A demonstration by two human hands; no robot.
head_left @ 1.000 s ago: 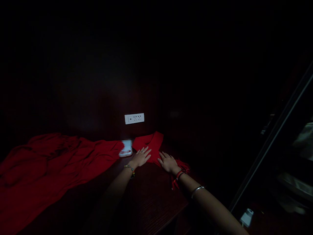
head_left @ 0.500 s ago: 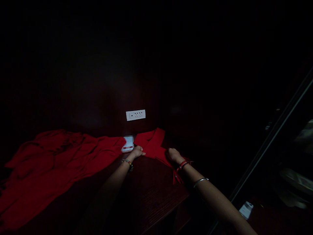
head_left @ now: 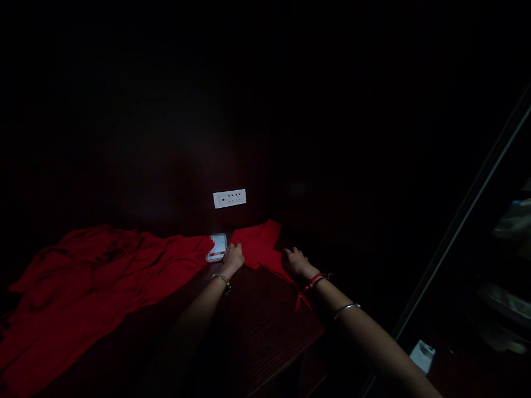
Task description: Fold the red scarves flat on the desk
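A long red cloth (head_left: 103, 271) lies across a dark wooden surface (head_left: 257, 326), its folded end (head_left: 259, 246) near the back wall. My left hand (head_left: 233, 258) is closed on the left edge of that folded end, right beside a small white phone (head_left: 217, 247). My right hand (head_left: 295, 261) is closed on the fold's right edge, where thin red tassels (head_left: 299, 298) trail toward my wrist. Both wrists wear bracelets.
A white socket plate (head_left: 229, 198) sits on the dark back wall. A slanted dark frame (head_left: 464, 221) rises at the right, with dim objects behind it and a small white item (head_left: 422, 355) low down. The room is very dark.
One second ago both hands lay flat and open on the folded red end. They have since closed on its two edges and shifted slightly toward the wall.
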